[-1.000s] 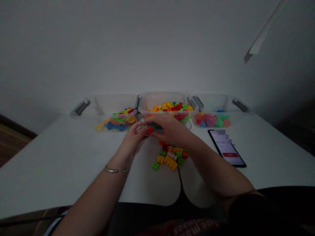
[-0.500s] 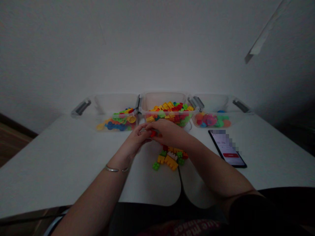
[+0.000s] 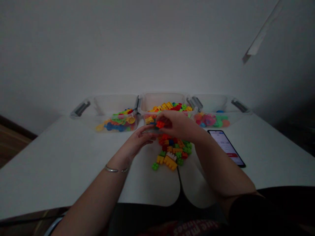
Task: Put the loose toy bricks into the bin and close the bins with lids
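Observation:
In the head view a red toy brick [image 3: 160, 124] is pinched in the fingers of my right hand [image 3: 178, 124], just in front of the middle box. A small dark piece shows beside the brick, too blurred to name. Close by on the left is my left hand [image 3: 139, 139], its fingers stretched out and apart, the tips near the brick; I see nothing held in them. Below both hands lies a loose pile of building bricks [image 3: 177, 150] in red, orange, yellow, green and blue. At its near end are a yellow brick [image 3: 170, 163] and a green brick [image 3: 155, 166].
The middle clear box [image 3: 163, 96] holds many bricks. A left box [image 3: 115, 100] has colourful pieces, and a right box [image 3: 211, 100] has round ones. A phone [image 3: 230, 149] lies right of my right forearm. The white table [image 3: 81, 164] has a seam near me.
My right hand has drawn back a little to the right and up, with the red brick in it. My left fingers have opened, and more of the pile shows.

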The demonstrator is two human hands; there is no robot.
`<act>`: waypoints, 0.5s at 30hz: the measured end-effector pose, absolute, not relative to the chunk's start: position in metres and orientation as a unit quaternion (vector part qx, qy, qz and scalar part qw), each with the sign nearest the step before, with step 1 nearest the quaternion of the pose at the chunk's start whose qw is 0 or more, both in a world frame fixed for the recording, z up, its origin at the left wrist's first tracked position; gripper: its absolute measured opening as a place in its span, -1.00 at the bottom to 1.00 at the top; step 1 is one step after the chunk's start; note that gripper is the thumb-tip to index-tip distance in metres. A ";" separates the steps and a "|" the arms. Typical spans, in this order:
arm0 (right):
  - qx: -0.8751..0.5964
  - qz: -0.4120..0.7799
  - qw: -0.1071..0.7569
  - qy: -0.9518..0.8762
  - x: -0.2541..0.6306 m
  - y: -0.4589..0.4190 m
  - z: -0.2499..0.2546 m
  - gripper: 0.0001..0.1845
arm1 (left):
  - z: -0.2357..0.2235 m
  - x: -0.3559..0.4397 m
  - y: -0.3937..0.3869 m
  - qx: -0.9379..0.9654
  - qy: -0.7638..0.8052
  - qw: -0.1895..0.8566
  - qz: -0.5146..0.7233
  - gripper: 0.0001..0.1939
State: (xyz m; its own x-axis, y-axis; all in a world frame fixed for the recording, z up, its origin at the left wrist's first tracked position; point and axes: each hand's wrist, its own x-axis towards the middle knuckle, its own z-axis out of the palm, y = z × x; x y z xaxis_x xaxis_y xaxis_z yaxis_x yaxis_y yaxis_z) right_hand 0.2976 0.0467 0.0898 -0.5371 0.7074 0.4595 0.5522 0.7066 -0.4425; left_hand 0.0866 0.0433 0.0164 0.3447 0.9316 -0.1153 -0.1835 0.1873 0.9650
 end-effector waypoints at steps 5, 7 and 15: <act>-0.430 0.060 0.424 -0.795 0.314 0.050 0.098 -0.79 | 0.008 0.084 0.044 0.563 0.395 0.594 0.418 -0.46; -0.457 0.041 0.458 -0.761 0.321 0.053 0.100 -0.78 | 0.004 0.083 0.045 0.628 0.407 0.530 0.400 -0.53; -0.530 0.004 0.497 -0.688 0.339 0.070 0.094 -0.84 | -0.002 0.078 0.046 0.861 0.396 0.175 0.266 -0.68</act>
